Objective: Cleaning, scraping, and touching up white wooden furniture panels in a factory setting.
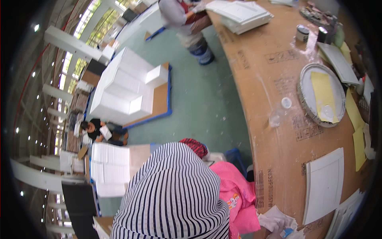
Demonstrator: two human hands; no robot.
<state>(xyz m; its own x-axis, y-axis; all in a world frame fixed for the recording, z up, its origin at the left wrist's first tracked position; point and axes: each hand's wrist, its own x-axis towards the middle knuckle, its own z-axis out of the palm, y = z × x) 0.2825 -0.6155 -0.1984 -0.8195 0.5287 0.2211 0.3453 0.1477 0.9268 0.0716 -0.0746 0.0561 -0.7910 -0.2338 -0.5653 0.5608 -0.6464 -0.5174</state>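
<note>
Neither of my hands shows in the head view. Black-and-white striped cloth [171, 191] fills the lower middle, with pink printed fabric [238, 199] beside it at the table's edge; whose clothing this is, I cannot tell. Right of the pink fabric lies a crumpled pale cloth [278, 221] with a bit of blue. A flat white panel [324, 185] rests on the brown cardboard-covered table [274, 159]. More white panels [346, 215] sit at the lower right. Farther up are a clear plastic bottle [276, 115] and a round tray [304, 99] carrying a yellow sheet [322, 93].
A stack of white panels [242, 18] and a can [302, 33] stand at the table's far end. Another person [175, 14] works there beside a blue bucket [201, 51]. White blocks [123, 87] fill a pallet on the left, near a seated person [99, 131].
</note>
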